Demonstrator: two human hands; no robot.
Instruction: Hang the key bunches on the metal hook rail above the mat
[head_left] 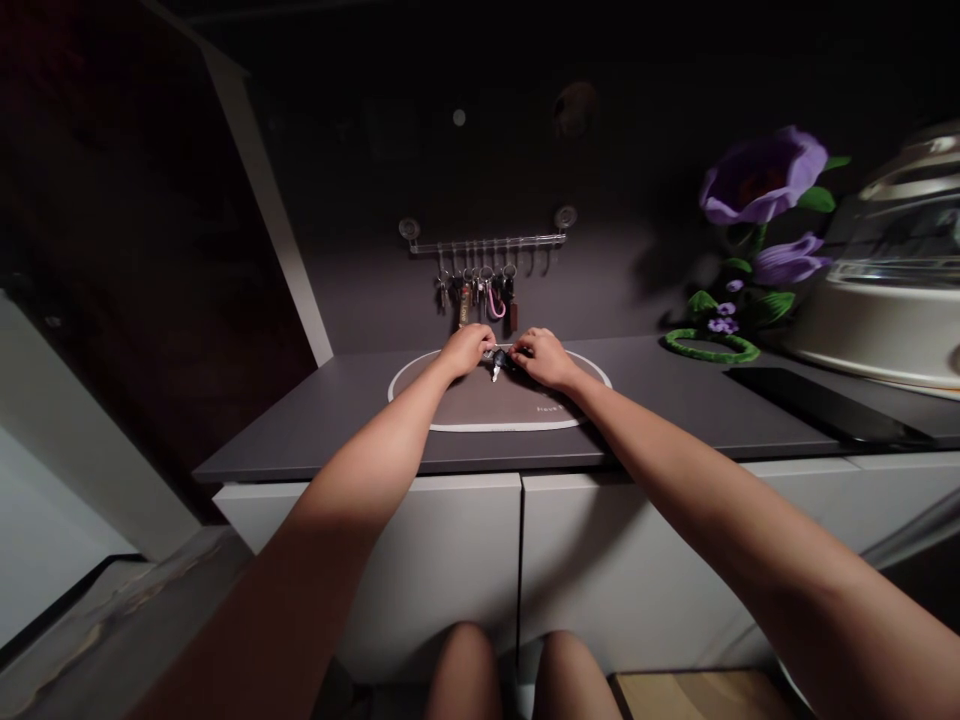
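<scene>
A small bunch of keys [496,368], silvery with a dark part, sits between my two hands just above or on an oval brown mat [480,408] with a white rim. From the left, my left hand [469,348] is closed, its fingertips pinching the bunch near its top. My right hand [543,358] comes in from the other side with curled fingers against the dark part of the keys. Its fingertips are partly hidden. Behind my hands, several key sets [480,286], one with a pink carabiner [496,302], hang from a clear hook rail [489,243] on the wall.
The mat lies on a dark grey countertop [300,425] above white cabinet doors [450,560]. To the right stand a purple flower decoration [765,180] with a green ring base, a black flat slab [817,405] and a large cream appliance [877,330]. Left is a pale upright panel [262,190].
</scene>
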